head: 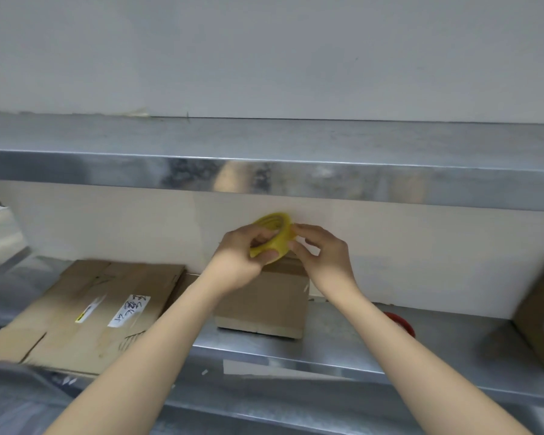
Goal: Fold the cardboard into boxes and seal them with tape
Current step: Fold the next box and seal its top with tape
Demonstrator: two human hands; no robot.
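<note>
Head view: left hand (240,262) and right hand (324,256) grip yellow tape roll (278,235) above cardboard box (264,306), its inside hidden.

We can't read the blurry label (128,310) left of the small box (261,306), a forearm (377,340) half hides the red thing (402,323) to its right, and the carton (540,315) further right gets cropped.

The left hand (237,257) and right hand (327,255) are shown bare; the left forearm (145,356) and right forearm (421,359) are uncovered down to the frame edge; finer detail is blurred.
</note>
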